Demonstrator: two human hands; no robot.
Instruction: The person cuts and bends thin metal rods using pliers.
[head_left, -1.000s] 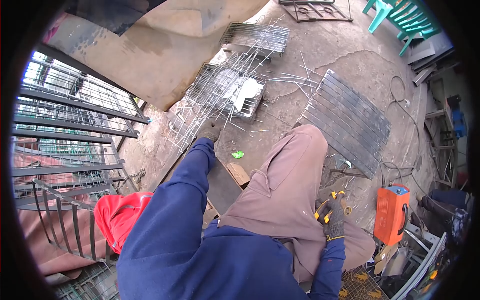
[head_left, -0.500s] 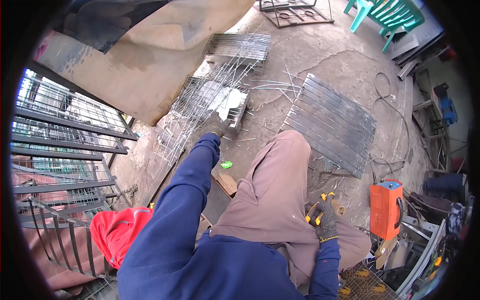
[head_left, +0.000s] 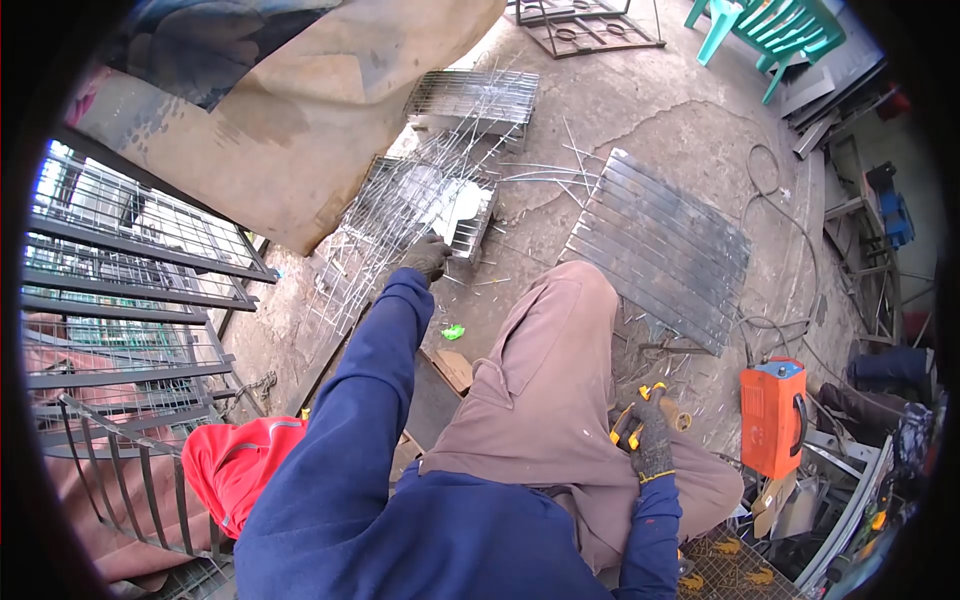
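My left hand (head_left: 427, 258), in a dark glove, is stretched forward to the near edge of a sheet of wire mesh (head_left: 375, 215). Its fingers look curled at the mesh edge, though the glove hides the exact grip. The mesh lies slanted over a low metal grid frame (head_left: 472, 235), with a bright white patch showing at its middle. On my right thigh rests my gloved right hand (head_left: 655, 440), closed on a tool with yellow-and-black handles (head_left: 627, 428). The tool's working end is not clearly visible.
A slatted dark metal panel (head_left: 665, 250) lies on the concrete ahead. Thin loose rods (head_left: 550, 172) lie beside it. An orange machine (head_left: 772, 420) stands at right near a cable (head_left: 812, 270). Barred metal frames (head_left: 130, 310) fill the left side. A green chair (head_left: 770, 40) stands behind.
My left hand has drawn back slightly toward me and to the left, and the white patch under the mesh looks different in shape. My right hand stays on the thigh with the tool.
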